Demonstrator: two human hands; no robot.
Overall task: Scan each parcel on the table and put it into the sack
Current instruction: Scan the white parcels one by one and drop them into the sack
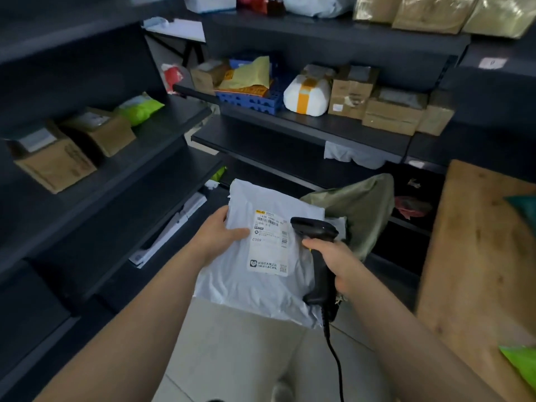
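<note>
My left hand (222,233) grips the left edge of a pale grey plastic mailer parcel (246,280), thumb on top near its white shipping label (268,242). My right hand (333,262) holds a black corded barcode scanner (314,230) by its handle, its head over the label's right edge. Just behind the parcel an olive green sack (359,210) stands on the floor with its mouth open. The wooden table (478,256) is at the right, with a green parcel (522,364) at its near edge and a teal one (525,207) further back.
Dark shelving surrounds me: cardboard boxes (55,161) on the left shelves, a blue crate (255,97), a white wrapped parcel (307,94) and more boxes (391,111) on the shelf ahead. The scanner cable (336,361) hangs down over the light tiled floor.
</note>
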